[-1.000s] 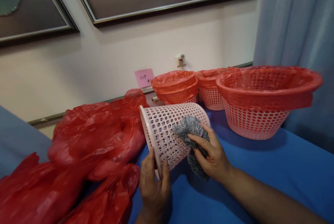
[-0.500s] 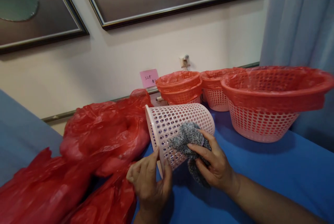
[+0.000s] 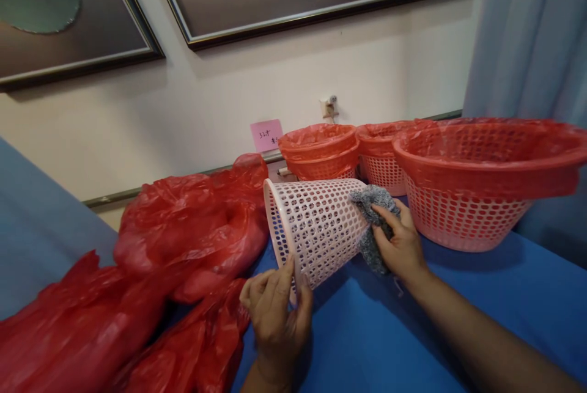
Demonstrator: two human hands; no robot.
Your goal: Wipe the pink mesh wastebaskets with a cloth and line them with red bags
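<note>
A pale pink perforated plastic wastebasket [image 3: 321,222] lies on its side above the blue tablecloth [image 3: 358,332], its open mouth toward the left. My left hand [image 3: 277,313] pinches the near part of its rim between thumb and fingers. In my right hand [image 3: 401,243] is a bunched grey speckled cloth [image 3: 376,252], pressed against the wastebasket at its bottom end. Part of the cloth hangs below my fingers. The base of the wastebasket is hidden behind the cloth and hand.
Crumpled red plastic bags [image 3: 192,234] cover the left side. Along the back stand smaller baskets with red liners [image 3: 318,148], and a large lined basket [image 3: 468,216] is at the right. A pink note [image 3: 266,135] leans by the wall, near a wall socket [image 3: 329,107].
My right hand has slid the cloth rightward along the wastebasket, from its side to its bottom end. The left hand keeps its hold on the rim. The view has shifted slightly.
</note>
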